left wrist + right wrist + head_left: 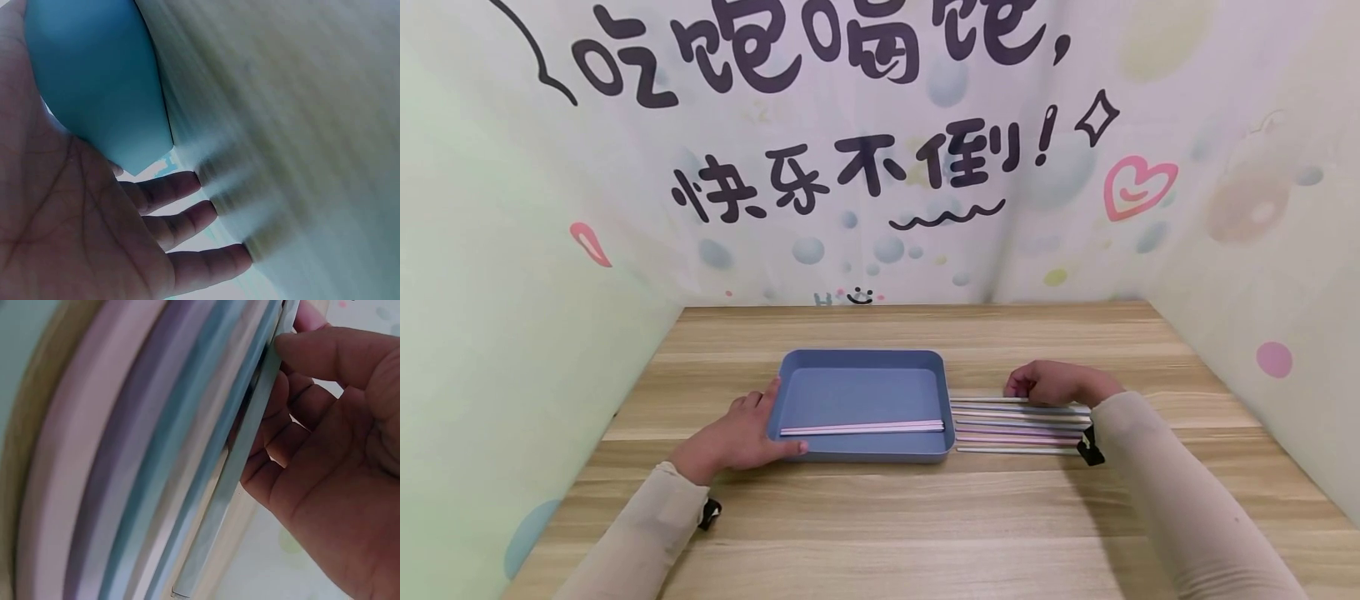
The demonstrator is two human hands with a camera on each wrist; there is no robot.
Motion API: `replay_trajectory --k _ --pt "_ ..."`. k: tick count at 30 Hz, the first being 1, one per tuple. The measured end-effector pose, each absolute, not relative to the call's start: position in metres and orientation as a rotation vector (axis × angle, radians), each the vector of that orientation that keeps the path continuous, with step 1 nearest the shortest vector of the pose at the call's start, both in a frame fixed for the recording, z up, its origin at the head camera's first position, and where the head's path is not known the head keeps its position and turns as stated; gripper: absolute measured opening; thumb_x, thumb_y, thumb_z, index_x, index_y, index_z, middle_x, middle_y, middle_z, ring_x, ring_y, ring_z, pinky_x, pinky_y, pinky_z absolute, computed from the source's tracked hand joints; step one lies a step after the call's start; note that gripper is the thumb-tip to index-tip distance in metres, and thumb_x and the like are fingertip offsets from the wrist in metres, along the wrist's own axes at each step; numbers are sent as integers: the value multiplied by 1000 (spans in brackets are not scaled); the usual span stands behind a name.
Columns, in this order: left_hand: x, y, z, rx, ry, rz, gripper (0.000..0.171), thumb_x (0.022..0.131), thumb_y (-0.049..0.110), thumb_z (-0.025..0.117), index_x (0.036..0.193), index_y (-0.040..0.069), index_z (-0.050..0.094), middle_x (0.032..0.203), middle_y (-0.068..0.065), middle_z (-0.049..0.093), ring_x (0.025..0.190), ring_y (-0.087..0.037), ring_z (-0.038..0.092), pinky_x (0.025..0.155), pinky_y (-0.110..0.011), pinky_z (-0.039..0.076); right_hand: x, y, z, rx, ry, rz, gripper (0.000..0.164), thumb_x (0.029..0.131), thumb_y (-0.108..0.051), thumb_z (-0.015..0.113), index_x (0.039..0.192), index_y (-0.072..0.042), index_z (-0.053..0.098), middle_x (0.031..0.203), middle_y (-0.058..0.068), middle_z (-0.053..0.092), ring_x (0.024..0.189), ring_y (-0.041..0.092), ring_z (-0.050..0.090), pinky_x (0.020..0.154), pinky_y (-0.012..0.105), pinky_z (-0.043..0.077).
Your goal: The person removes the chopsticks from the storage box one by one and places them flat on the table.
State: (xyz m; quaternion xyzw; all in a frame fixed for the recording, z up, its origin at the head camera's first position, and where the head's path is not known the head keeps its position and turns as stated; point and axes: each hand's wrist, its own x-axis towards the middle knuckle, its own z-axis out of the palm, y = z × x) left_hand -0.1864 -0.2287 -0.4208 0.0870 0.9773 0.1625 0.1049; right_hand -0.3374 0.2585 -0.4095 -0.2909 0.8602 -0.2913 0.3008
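Note:
In the head view a blue rectangular tray lies on the wooden table. Inside, along its near side, is a small bundle of pale pink and white chopsticks. My left hand rests at the tray's near-left corner, thumb across the front rim; in the left wrist view three fairly straight fingers touch the table beside the tray wall. To the right of the tray lies a row of several pastel chopsticks. At the row's far side my right hand pinches a pale green chopstick between thumb and fingers.
The wooden tabletop extends around the tray and chopsticks. A patterned back wall with black lettering stands behind it, with pale side walls to the left and right. A dark strap piece at the right wrist overlaps the chopsticks' right ends.

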Motion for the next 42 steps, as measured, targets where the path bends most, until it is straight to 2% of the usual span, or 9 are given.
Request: replay_trajectory --k 11,19,31,42 --pt "-186 -228 -419 255 2882 495 120 82 70 64 156 -6 8 147 -37 30 134 -53 31 102 -62 36 -337 260 -411 -813 2268 -783 42 71 20 39 102 3 63 82 6 51 75 17 44 64 23 35" --pt "-183 -227 -417 261 2883 493 120 83 70 64 156 -7 8 146 -38 30 134 -53 31 102 -61 36 -340 261 -415 -818 2288 -757 45 70 19 37 100 0 64 81 5 52 74 15 46 65 23 36" --pt "-183 -227 -418 255 2885 494 120 82 70 65 156 -7 8 146 -38 31 134 -53 31 102 -61 36 -338 261 -415 -814 2298 -747 40 72 19 40 99 0 63 82 5 53 75 15 46 65 24 37" --pt "-183 -227 -416 246 2873 506 121 82 71 64 156 -5 7 148 -38 29 135 -53 30 102 -61 36 -337 262 -411 -792 2307 -748 45 70 21 36 100 0 63 83 6 52 77 18 45 66 25 37"
